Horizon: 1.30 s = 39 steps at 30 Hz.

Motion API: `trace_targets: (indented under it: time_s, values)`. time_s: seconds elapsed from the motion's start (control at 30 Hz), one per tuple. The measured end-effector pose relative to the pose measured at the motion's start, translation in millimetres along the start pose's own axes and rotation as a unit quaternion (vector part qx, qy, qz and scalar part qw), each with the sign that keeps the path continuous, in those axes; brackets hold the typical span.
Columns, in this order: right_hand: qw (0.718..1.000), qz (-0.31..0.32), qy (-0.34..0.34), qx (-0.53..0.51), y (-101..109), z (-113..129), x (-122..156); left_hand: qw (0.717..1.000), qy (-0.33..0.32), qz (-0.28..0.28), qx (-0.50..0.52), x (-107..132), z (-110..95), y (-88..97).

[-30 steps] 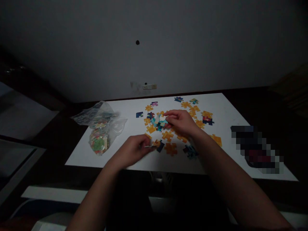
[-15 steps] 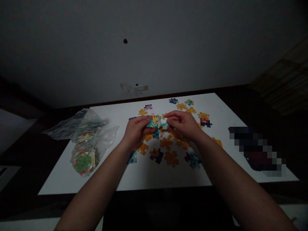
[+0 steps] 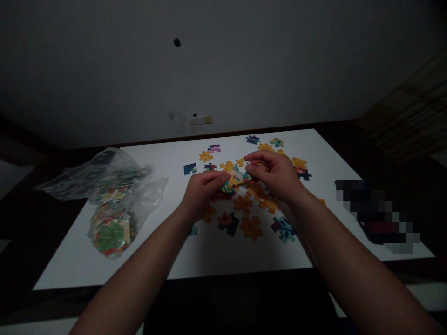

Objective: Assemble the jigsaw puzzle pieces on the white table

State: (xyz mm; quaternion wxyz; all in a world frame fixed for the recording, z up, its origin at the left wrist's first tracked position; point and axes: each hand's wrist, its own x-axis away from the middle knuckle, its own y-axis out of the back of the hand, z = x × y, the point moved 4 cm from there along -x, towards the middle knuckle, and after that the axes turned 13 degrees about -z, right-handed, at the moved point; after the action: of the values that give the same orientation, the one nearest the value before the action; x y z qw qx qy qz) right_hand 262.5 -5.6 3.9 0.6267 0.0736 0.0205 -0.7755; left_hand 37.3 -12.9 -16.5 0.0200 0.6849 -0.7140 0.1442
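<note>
Above the middle of the table my left hand (image 3: 200, 191) is closed, thumb on top, on a teal puzzle piece with a yellow leaf-like print (image 3: 228, 185). My right hand (image 3: 275, 173) pinches another teal puzzle piece (image 3: 246, 176) by its edge, close to the first one. Whether the two pieces touch is too dim to tell. Under and around both hands lie loose puzzle pieces, among them an orange one (image 3: 251, 228), a dark blue and orange one (image 3: 228, 224) and a light blue patterned one (image 3: 284, 229). My hands hide part of the pile.
On the left of the white table (image 3: 230, 258) lies a clear plastic bag (image 3: 148, 195) with colourful pieces inside. A blurred-out dark object (image 3: 377, 218) lies at the right. More pieces, such as a purple one (image 3: 214, 148), lie farther back. Behind is a wall with sockets (image 3: 200, 120).
The held pieces have tilted and shifted slightly, with my left hand a little farther right. My right hand has turned slightly and still pinches its piece. The whole view has shifted a little.
</note>
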Motion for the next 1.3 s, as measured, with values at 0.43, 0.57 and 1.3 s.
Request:
trace_targets:
  time_s: [0.43,0.57,1.3]
  values:
    - [0.999,0.028,-0.009,-0.04,-1,3,2,1.0,-0.008,-0.004,-0.008,1,-4,2.0]
    - [0.999,0.032,-0.002,-0.038,-2,4,3,1.0,-0.014,-0.006,-0.006,1,-4,2.6]
    - [0.855,0.19,0.234,0.422,4,-13,1,0.957,-0.077,-0.248,0.13,-32,-24,45.7]
